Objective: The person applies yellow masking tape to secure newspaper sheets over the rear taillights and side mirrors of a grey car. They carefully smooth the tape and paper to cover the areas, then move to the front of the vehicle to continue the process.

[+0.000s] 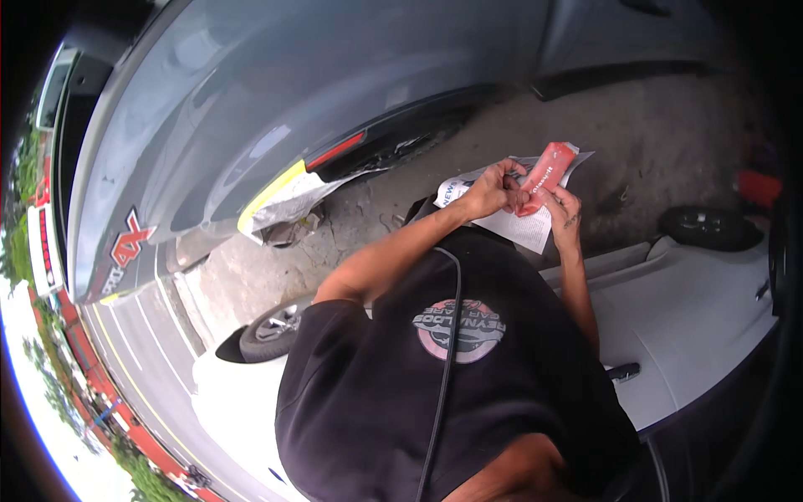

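Note:
A flat, elongated red packet (pixel 548 174) with pale lettering is tilted between my two hands, in front of my dark shirt. My left hand (pixel 500 189) is closed, its bent fingers pinching at the packet's left side. On the lower right, my right hand (pixel 564 212) is closed on the packet, thumb along its edge. Beneath both hands lies a printed white sheet (pixel 520 227). Clear plastic wrapping (pixel 583 160) sticks out behind the packet. My fingers partly hide the packet's lower end.
A grey vehicle body (pixel 335 58) fills the far side. Yellow masking tape (pixel 272 194) and loose masking sheeting (pixel 288 205) line its lower edge. Close by me are a white car (pixel 234 402) at left and a pale car panel (pixel 669 335) at right. Concrete floor (pixel 393 201) lies between.

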`<state>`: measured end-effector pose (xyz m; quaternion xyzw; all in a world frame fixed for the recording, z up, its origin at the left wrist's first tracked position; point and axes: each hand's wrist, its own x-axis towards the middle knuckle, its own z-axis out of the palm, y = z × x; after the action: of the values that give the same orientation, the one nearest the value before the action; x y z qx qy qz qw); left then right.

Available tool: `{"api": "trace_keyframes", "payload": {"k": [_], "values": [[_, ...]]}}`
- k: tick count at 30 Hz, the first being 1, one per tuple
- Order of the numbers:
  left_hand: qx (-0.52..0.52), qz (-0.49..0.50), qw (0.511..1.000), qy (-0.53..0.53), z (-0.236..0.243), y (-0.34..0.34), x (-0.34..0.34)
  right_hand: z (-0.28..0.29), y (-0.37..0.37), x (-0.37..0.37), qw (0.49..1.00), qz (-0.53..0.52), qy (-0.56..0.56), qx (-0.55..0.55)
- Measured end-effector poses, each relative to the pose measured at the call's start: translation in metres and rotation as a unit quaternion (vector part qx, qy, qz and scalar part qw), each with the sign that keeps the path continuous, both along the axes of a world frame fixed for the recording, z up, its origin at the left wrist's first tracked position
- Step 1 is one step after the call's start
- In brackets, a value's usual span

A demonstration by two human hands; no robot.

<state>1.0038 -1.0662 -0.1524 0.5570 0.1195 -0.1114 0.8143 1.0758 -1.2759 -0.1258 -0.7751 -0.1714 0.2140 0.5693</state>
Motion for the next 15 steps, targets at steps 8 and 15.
{"api": "trace_keyframes", "payload": {"k": [8, 15], "values": [[0.341, 0.323, 0.858, 0.206, -0.130, 0.044, -0.225, 0.055, 0.050, 0.049, 0.846, 0.498, -0.118, -0.150], [0.065, 0.525, 0.674, 0.515, -0.252, -0.017, -0.422, 0.091, 0.171, -0.048, 0.565, 0.765, -0.247, -0.184]]}}
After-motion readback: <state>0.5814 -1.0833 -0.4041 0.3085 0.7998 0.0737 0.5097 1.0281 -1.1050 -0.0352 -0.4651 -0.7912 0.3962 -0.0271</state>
